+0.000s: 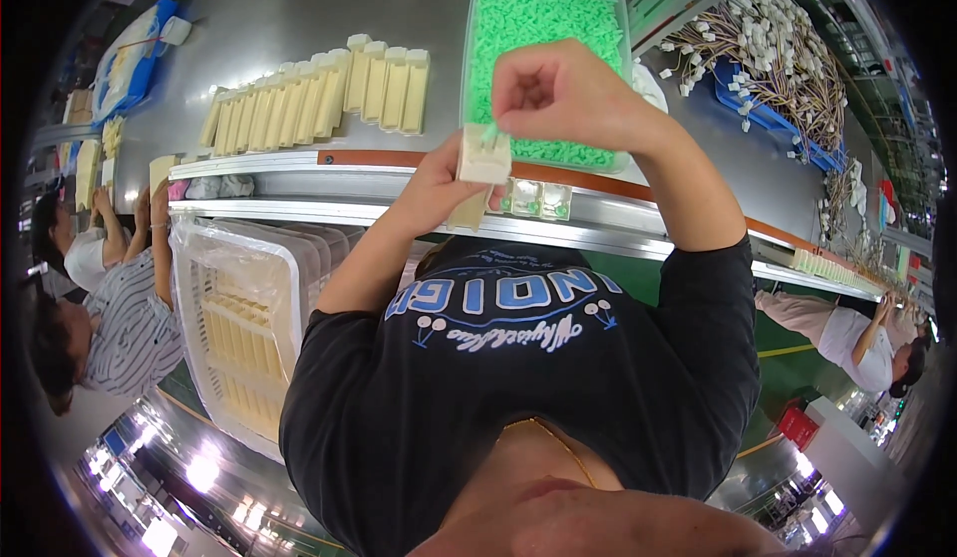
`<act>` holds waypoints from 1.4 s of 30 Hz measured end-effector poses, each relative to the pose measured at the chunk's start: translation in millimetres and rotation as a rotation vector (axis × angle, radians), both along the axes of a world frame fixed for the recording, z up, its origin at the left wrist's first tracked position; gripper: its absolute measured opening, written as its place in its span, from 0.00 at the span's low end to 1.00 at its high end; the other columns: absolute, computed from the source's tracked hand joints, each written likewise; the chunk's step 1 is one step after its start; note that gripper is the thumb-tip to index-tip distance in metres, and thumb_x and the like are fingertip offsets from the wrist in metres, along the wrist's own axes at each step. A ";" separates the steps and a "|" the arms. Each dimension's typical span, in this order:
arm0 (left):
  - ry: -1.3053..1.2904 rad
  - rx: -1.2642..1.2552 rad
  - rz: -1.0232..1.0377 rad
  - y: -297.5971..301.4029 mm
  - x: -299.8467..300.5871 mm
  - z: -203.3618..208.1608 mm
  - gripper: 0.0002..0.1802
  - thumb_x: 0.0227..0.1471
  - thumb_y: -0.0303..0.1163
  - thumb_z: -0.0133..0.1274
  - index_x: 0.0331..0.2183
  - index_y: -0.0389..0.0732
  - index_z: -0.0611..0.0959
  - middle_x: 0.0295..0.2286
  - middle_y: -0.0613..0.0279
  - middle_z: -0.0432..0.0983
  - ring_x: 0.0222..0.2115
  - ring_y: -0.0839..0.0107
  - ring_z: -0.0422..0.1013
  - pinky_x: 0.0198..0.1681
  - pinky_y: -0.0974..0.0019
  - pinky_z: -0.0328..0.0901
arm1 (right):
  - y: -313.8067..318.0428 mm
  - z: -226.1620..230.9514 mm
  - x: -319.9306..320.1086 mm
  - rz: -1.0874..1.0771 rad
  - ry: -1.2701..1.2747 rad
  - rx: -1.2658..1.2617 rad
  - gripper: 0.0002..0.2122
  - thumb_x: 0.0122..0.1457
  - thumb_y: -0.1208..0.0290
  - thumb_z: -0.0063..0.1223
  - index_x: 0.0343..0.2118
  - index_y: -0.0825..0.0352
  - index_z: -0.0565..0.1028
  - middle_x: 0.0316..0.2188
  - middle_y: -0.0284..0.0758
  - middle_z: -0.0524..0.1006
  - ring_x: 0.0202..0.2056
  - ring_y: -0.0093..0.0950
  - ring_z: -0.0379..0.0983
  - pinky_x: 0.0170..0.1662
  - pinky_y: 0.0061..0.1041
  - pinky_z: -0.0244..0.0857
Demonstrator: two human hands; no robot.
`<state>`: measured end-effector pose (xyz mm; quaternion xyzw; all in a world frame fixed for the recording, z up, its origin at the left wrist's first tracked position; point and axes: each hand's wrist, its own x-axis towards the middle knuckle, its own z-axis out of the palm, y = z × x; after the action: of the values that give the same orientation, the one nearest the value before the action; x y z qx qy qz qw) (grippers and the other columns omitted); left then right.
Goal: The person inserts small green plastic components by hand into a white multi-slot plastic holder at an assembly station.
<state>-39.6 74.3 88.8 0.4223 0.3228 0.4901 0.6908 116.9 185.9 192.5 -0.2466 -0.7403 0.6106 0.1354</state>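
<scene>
My left hand (436, 190) is closed around a long cream plastic housing (485, 163), its blocky end facing up at the table's edge. Just above that end, my right hand (568, 94) pinches a small green plastic piece (489, 132), whose tip is at the housing's opening; how far in it sits cannot be seen. Behind my right hand, a clear bin (625, 34) holds a heap of the same green pieces (543, 9). Left of the bin, similar cream housings (279, 109) lie side by side in a row on the metal table (399, 4).
A metal rail (329, 183) runs along the front edge, with small clear-and-green parts (538, 200) on it. White crates (234, 248) with cream housings stand at lower left. Bundled wires with white connectors (778, 54) lie at right. Co-workers (125, 298) sit on both sides.
</scene>
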 end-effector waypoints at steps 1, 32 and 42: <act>0.055 0.028 -0.022 -0.4 1.5 2.2 0.18 0.46 0.25 0.47 0.41 0.36 0.65 0.25 0.60 0.69 0.24 0.74 0.67 0.29 0.70 0.63 | -5.0 1.3 -0.1 0.043 -0.002 0.106 0.02 0.43 0.78 0.50 0.19 0.68 0.70 0.15 0.25 0.67 0.17 0.13 0.60 0.20 0.12 0.53; -0.039 -0.164 -0.018 12.8 -9.0 9.2 0.17 0.47 0.30 0.48 0.39 0.35 0.65 0.22 0.57 0.70 0.19 0.70 0.69 0.21 0.71 0.64 | -43.4 -58.6 5.5 -0.242 0.193 0.705 0.19 0.42 0.89 0.38 0.40 0.67 0.70 0.35 0.38 0.67 0.34 0.27 0.65 0.35 0.21 0.60; 0.535 -0.007 1.024 -49.1 -13.6 -45.5 0.23 0.45 0.29 0.49 0.42 0.35 0.60 0.34 0.55 0.64 0.33 0.69 0.64 0.38 0.71 0.60 | -26.0 -122.2 39.2 -0.580 0.090 0.466 0.14 0.44 0.87 0.41 0.34 0.66 0.71 0.34 0.35 0.67 0.32 0.23 0.64 0.33 0.18 0.59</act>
<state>-53.2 25.2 43.3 0.3193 0.6510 0.6372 0.2613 156.0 159.9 70.3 -0.3816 -0.7521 0.3722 0.3876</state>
